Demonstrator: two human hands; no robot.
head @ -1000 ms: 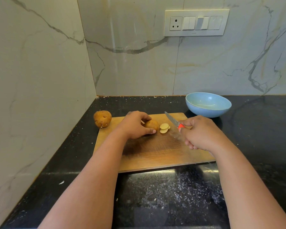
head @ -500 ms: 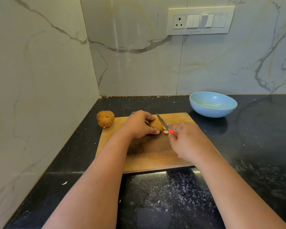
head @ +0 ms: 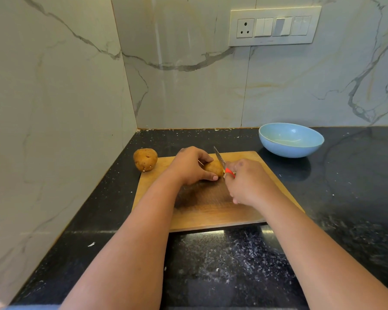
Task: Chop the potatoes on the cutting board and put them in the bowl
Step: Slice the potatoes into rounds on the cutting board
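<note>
One black countertop point(head: 356, 198), marble walls point(head: 54, 108).

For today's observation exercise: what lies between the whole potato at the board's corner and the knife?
In the head view, the left hand lies between the whole potato and the knife, gripping the potato being cut.

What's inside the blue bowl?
The round light-blue bowl looks empty: only its smooth pale inside shows. Its near wall hides the bit of the bottom closest to the camera.

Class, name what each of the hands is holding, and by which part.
Left hand grips the potato over its left end; right hand holds the knife by its red handle.
</note>
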